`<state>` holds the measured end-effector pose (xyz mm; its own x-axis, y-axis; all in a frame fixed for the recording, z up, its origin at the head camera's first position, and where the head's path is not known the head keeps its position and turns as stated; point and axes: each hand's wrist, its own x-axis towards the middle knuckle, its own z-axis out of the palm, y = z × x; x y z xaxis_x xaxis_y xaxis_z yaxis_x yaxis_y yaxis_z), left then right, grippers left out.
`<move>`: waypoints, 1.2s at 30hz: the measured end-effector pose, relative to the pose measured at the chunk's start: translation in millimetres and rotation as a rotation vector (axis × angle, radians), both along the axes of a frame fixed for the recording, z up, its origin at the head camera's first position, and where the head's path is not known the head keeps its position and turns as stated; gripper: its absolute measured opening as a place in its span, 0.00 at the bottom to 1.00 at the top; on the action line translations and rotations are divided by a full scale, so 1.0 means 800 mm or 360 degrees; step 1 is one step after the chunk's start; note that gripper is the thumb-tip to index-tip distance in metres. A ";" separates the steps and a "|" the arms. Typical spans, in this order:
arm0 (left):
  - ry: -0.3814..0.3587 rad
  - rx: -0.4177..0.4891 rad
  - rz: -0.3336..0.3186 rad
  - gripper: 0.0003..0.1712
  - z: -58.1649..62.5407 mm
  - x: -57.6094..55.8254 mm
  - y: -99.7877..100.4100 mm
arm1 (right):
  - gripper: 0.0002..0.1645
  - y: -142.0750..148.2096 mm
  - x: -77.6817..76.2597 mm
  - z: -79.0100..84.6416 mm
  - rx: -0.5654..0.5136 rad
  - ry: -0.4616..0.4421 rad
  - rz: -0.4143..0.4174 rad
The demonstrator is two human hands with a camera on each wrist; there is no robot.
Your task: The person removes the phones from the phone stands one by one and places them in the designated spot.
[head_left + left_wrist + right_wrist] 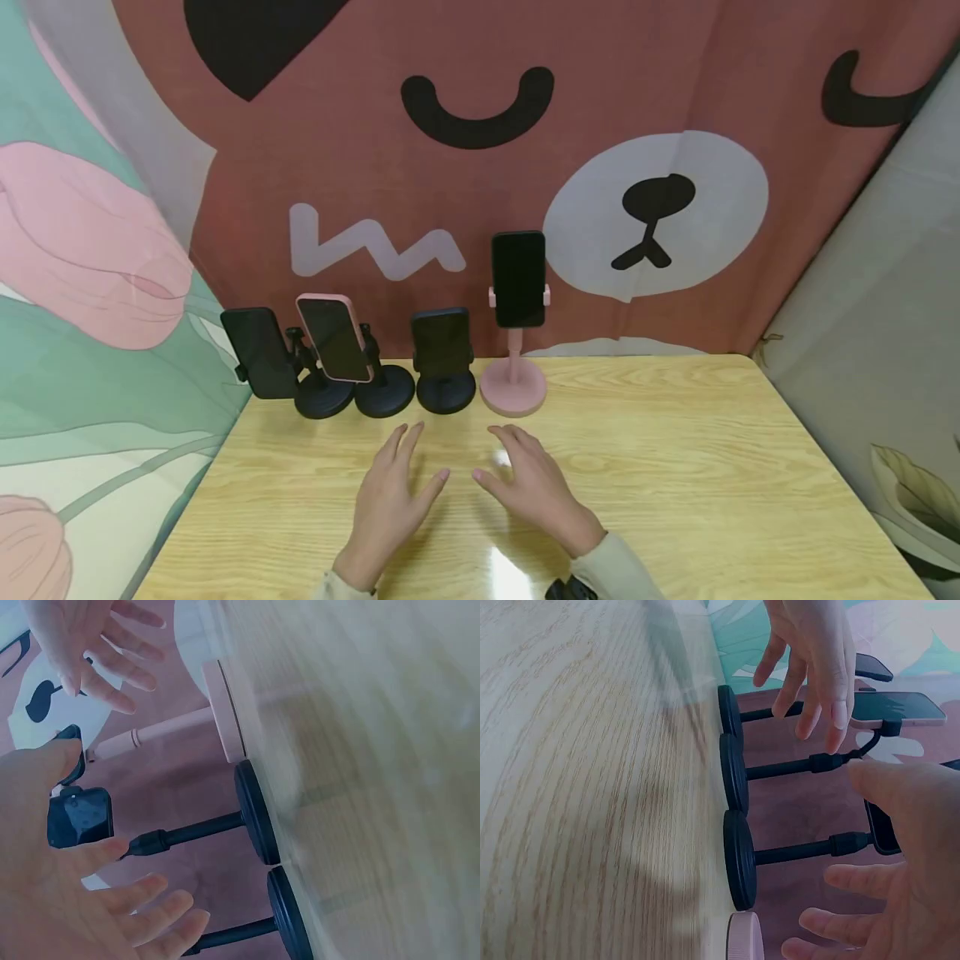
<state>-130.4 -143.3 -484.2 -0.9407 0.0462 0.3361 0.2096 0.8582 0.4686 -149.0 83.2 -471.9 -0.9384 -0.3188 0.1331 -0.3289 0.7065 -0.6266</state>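
My left hand (388,504) hovers over the table's middle, fingers spread and relaxed, holding nothing. Opposite it, my right hand (538,490) is likewise spread, its palm turned inward, with a gap between the two. Beyond the hands stands a row of phones on holders. A pink stand (514,389) at the right end bears an upright black phone (519,279). To its left, a dark phone (441,342) sits low on a black stand (446,393). Further left are a pink-cased phone (335,340) and a tilted black phone (260,354). Neither hand touches any of them.
The wood-grain table (675,467) extends to both sides and toward me. Behind it hangs a brown cloth (360,167) with a bear face. A floral cloth (97,250) hangs at left, a pale cloth (877,317) at right. A dark object (570,589) lies by the right sleeve.
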 end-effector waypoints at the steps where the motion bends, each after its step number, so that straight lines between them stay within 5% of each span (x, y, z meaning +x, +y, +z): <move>1: -0.0003 0.0008 0.0012 0.44 0.001 0.001 -0.002 | 0.42 -0.001 -0.001 0.000 -0.0012 0.0007 -0.0001; 19: 0.0207 0.0104 0.0231 0.32 0.031 0.010 -0.069 | 0.28 -0.039 -0.007 0.031 -0.0142 0.0167 0.0044; 36: 0.0359 0.0166 0.0414 0.26 0.065 0.001 -0.126 | 0.24 -0.098 -0.018 0.057 -0.0229 0.0098 0.0172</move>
